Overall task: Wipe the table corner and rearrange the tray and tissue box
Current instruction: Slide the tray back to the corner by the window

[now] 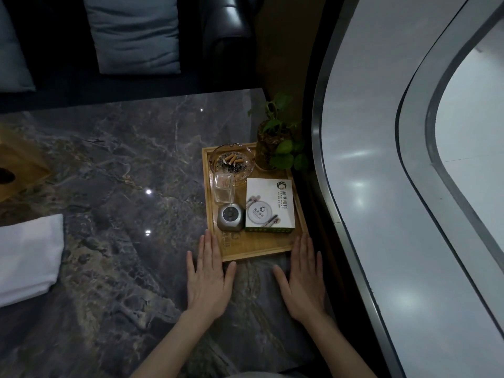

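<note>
Tray (pixel 253 249), wooden, at the marble bench's (pixel 122 165) right corner, carrying ashtray (pixel 232 160), glass (pixel 223 186), white box (pixel 270 204) and potted plant (pixel 275 143). Left hand (pixel 208 274) and right hand (pixel 302 276), open and flat, flank its near corners. Folded white cloth (pixel 30 257) and tissue box (pixel 19 170) lie far left.

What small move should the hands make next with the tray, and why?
Probably a gentle, level push of the wooden tray further toward the table's far right corner. Both the left hand and the right hand lie flat and open at its near corners, gripping nothing. It carries a glass ashtray with butts and a clear holder, so jerks risk spills.
</note>
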A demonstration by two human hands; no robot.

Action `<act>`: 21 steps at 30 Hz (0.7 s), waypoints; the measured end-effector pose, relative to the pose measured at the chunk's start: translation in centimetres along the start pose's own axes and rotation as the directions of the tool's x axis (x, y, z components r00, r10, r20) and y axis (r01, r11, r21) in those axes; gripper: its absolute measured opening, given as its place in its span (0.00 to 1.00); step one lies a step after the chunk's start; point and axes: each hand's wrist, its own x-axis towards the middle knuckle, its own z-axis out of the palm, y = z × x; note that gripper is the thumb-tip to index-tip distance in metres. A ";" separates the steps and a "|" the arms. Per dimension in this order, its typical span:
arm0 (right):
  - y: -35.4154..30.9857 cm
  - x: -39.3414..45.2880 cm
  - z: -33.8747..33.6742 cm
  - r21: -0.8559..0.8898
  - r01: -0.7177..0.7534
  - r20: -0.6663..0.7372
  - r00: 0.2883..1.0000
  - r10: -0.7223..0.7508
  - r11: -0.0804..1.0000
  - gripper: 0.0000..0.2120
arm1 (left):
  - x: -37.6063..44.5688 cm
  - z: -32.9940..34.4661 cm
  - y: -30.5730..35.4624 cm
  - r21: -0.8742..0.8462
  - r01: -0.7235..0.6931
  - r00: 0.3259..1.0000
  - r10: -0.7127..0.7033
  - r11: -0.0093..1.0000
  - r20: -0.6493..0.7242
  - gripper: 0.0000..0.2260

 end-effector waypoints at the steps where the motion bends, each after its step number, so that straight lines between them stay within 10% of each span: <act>1: 0.0 0.3 -0.1 -0.002 0.000 0.011 1.000 0.000 1.000 0.38 | 0.3 -0.1 0.1 -0.009 0.003 1.000 -0.002 1.000 0.007 0.30; 21: -0.5 3.7 -1.4 -0.035 0.020 0.042 0.999 -0.018 0.999 0.37 | 4.0 -1.4 1.0 -0.046 0.052 0.988 -0.045 0.998 0.145 0.37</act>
